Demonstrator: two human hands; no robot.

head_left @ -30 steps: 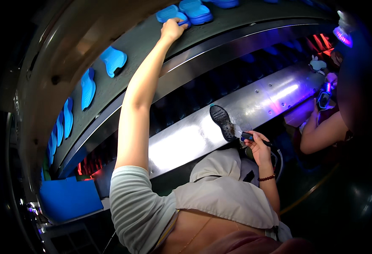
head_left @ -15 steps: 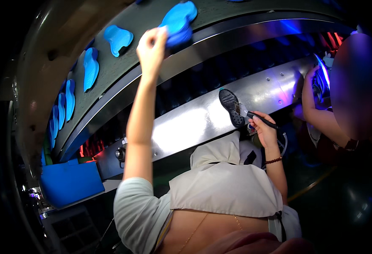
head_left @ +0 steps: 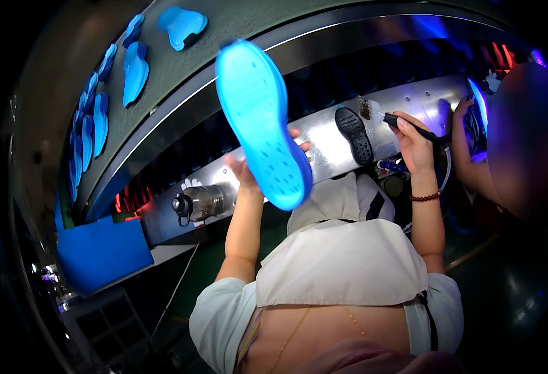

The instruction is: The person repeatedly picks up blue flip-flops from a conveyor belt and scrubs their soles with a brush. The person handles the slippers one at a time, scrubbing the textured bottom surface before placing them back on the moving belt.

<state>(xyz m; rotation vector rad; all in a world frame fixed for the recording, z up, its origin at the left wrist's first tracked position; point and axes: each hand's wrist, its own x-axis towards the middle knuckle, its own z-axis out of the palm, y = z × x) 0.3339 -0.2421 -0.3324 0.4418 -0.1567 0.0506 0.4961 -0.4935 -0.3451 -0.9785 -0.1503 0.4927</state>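
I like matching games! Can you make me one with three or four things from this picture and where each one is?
Things:
1. big bright blue shoe sole
2. small brush with a dark handle
3. black shoe sole
4. row of blue shoe-shaped pieces

Places:
A. on the grey upper belt, far left
B. in the left hand
C. on the shiny metal shelf
D. in the right hand

Pairs: 1-B, 2-D, 3-C, 4-A

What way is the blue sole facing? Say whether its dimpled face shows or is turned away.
Dimpled face shows. The blue sole stands on end in the left hand, its dotted flat side toward the camera.
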